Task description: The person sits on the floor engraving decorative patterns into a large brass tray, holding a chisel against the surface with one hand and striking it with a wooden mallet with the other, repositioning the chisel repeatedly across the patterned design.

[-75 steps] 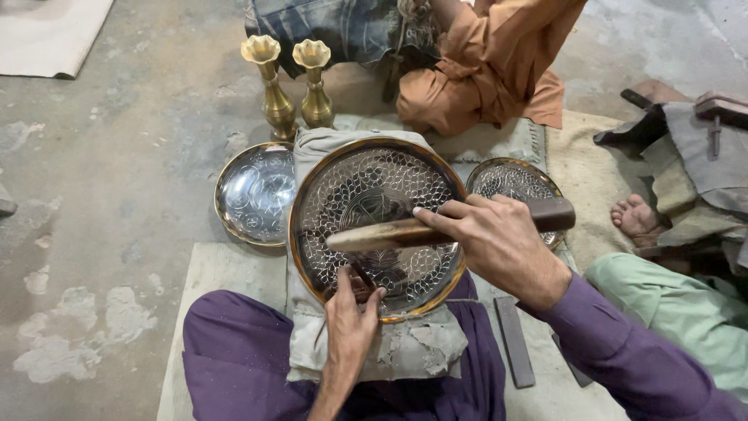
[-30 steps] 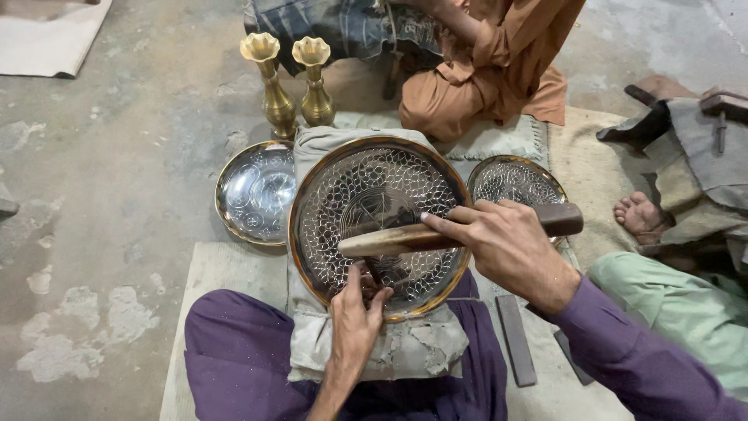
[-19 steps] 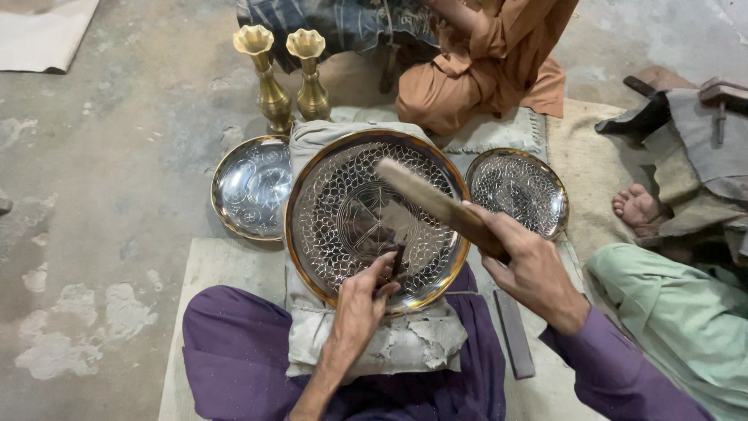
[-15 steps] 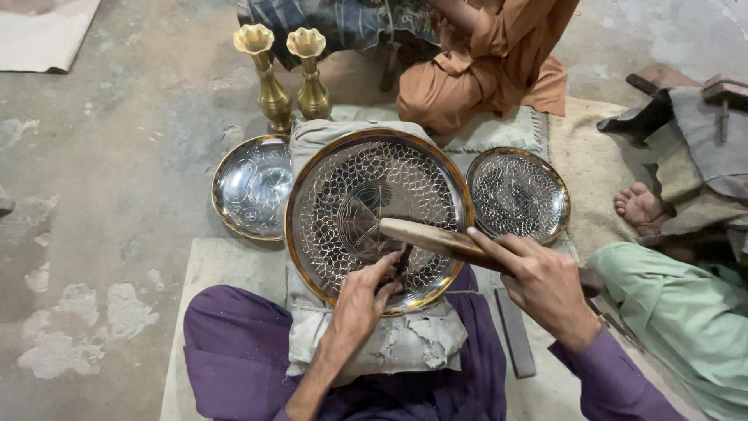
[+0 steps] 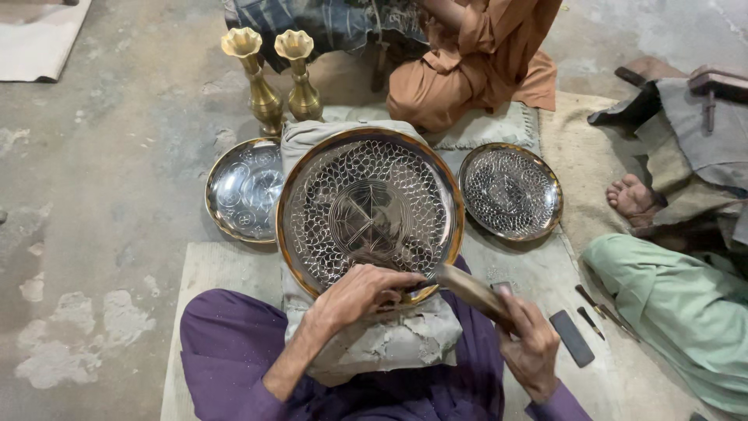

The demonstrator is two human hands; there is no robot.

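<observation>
Brass-rimmed round engraved tray [image 5: 370, 210] sits on the cloth pad [image 5: 389, 343]; my left hand [image 5: 358, 292] pinches a small punch, right hand [image 5: 530, 343] grips the wooden mallet [image 5: 471, 290] — I'd strike squarely.

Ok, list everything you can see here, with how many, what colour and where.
large engraved plate: one, silver with brass rim, on a cloth pad on the lap
cloth pad: one, grey, under the large plate
smaller engraved plates: two, silver with brass rims, one left, one right of the large plate
brass vases: two, gold, one beside the other, beyond the plates
dark flat block: one, on the mat, right
thin metal tools: a few, dark, beside the block
other people: one in orange, one in green
left hand: on the large plate's near rim
right hand: grips a wooden handle
</observation>
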